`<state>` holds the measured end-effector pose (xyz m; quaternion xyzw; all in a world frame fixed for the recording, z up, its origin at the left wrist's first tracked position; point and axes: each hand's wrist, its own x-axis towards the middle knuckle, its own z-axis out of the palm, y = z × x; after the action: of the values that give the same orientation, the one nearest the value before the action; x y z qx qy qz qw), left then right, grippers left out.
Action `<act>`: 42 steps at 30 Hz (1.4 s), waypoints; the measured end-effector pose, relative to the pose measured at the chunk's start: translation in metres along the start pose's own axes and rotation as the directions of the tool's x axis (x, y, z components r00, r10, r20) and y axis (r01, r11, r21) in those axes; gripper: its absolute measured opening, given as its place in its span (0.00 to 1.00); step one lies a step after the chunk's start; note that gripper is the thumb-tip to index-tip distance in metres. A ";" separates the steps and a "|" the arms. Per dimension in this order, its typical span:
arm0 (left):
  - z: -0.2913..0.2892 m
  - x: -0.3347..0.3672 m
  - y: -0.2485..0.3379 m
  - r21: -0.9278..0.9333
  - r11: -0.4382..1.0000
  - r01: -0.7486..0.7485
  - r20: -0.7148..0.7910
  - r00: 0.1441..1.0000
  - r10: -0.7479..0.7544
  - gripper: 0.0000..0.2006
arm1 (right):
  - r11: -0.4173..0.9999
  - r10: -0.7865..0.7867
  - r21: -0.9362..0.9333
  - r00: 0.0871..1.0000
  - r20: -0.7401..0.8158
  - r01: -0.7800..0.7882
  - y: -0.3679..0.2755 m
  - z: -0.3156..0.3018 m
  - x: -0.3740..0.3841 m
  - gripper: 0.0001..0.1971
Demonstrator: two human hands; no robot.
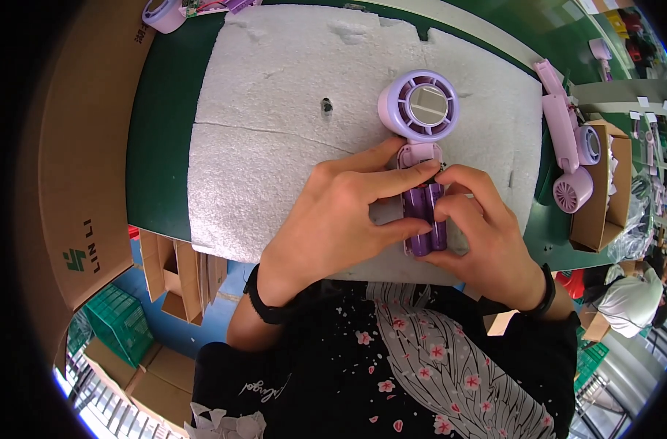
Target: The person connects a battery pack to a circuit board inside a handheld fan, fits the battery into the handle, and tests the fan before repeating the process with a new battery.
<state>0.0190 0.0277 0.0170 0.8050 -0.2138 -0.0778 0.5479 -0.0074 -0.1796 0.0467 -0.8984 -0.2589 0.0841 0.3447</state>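
Note:
A handheld fan lies on a white foam sheet, its round lilac head pointing away from me and a mirror-like disc at its centre. Its pink handle is opened up, and purple cylindrical batteries sit side by side in it. From the left, my left hand closes round the handle, index finger on its upper end and thumb on the batteries. My right hand grips the other side with bent fingers, its fingertips at the upper end of the batteries. Small parts under the fingertips are hidden.
More pink fan bodies lie at the right edge of the green table, beside a cardboard box. Another fan head and a circuit board stand at the far left. A large carton borders the left side. A person sits farther right.

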 end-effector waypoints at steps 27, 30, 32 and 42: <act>0.004 0.004 -0.003 -0.038 0.999 -0.038 -0.035 0.999 0.037 0.29 | 0.993 0.000 0.115 0.996 0.094 -0.011 0.006 -0.010 0.003 0.22; 0.005 0.005 -0.005 -0.030 0.998 -0.049 -0.038 0.998 0.048 0.30 | 0.994 0.049 0.090 0.996 0.070 -0.055 0.002 -0.008 0.002 0.22; 0.005 0.005 -0.005 -0.024 0.998 -0.058 -0.038 0.998 0.057 0.30 | 0.994 0.073 0.083 0.996 0.043 -0.077 0.000 -0.007 0.001 0.22; 0.006 0.003 -0.008 -0.044 0.999 -0.009 -0.021 1.000 0.008 0.31 | 0.997 0.020 0.072 1.000 -0.020 -0.018 0.011 0.000 -0.007 0.17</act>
<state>0.0217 0.0233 0.0080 0.7925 -0.2098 -0.0717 0.5682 -0.0085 -0.1901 0.0388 -0.8887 -0.2435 0.0872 0.3785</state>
